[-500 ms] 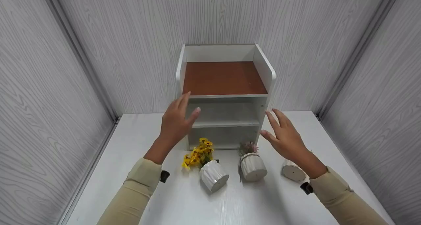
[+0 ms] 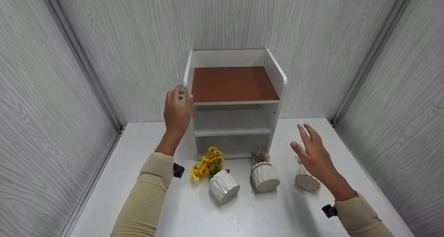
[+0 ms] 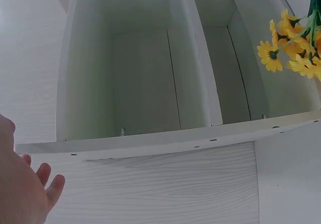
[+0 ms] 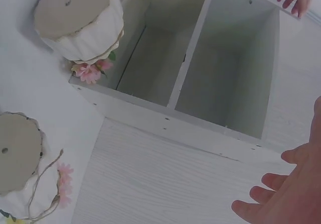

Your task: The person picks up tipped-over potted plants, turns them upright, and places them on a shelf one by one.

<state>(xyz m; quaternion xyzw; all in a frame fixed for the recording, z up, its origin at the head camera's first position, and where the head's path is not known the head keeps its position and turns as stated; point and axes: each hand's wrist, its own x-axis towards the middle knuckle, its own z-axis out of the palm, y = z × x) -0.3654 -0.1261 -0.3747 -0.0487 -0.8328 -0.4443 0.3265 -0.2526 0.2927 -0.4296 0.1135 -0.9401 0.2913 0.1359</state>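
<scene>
A small white shelf unit point(image 2: 274, 126) with a brown top board point(image 2: 232, 84) stands against the back wall. Beside the upper left side panel is my left hand point(image 2: 177, 114), its fingers loosely bent; whether they touch the panel I cannot tell. My right hand point(image 2: 315, 157) hovers over the right part of the table with fingers spread and nothing in them. Before the shelf lie a white pot of yellow flowers point(image 2: 208, 164), a white pot of pink flowers point(image 2: 265, 176) and, partly hidden below my right hand, another white pot point(image 2: 307, 181).
The white table point(image 2: 138, 195) is bounded by grey wood-grain panels point(image 2: 229, 18) at the back and both sides. The pots lie tipped over, bases toward me, with the yellow flowers close to the shelf's lower opening.
My left hand has shifted left and up, from the shelf's front to its left side panel. My right hand has moved right and down, away from the shelf.
</scene>
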